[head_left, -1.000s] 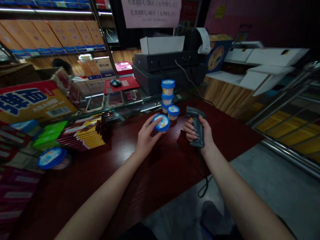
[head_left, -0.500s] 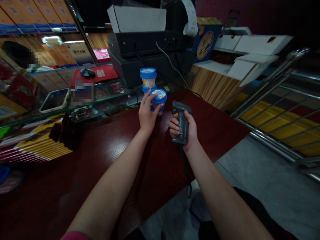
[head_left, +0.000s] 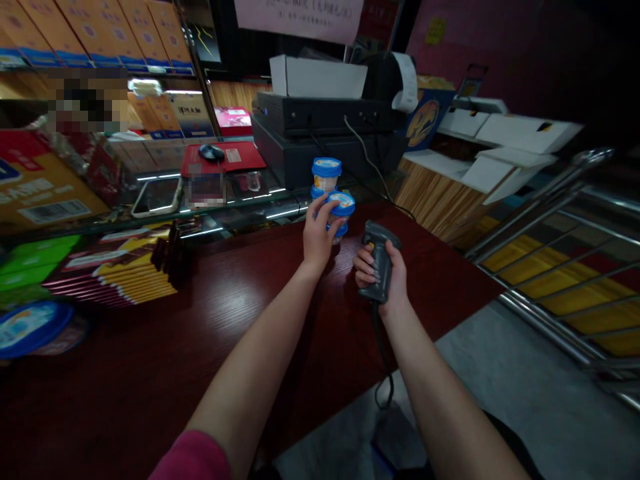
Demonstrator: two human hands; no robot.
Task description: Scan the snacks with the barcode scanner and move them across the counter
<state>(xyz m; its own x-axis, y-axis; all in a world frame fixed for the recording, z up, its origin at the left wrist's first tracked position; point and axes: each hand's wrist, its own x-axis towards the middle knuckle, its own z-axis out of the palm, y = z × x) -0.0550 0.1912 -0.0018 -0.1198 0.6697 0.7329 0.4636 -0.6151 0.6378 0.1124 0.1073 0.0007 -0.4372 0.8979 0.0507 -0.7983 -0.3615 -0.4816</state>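
Observation:
My left hand [head_left: 320, 233] curls its fingers and thumb round the upper of two stacked tubs, a small tub with a blue lid [head_left: 342, 203]. Below it, a second blue-lidded tub [head_left: 341, 231] shows only in part. Just behind stands another stack, topped by a pale tub with a blue rim [head_left: 327, 175]. In my right hand [head_left: 393, 270] is a dark handheld barcode scanner [head_left: 379, 267], held upright over the dark red wooden counter [head_left: 240, 373]. Its cord hangs down past the counter edge.
A stack of yellow and maroon packets [head_left: 135, 267] and a large blue-lidded tub [head_left: 37, 330] lie at left. Behind are a phone [head_left: 157, 197], a mouse [head_left: 211, 153] and a black cash drawer [head_left: 325, 150]. A metal rail [head_left: 540, 320] runs along the right.
The camera view has shifted, so the scene sits further right and lower, with more showing on the left. My left hand stays on the tub, and my right hand still holds the scanner.

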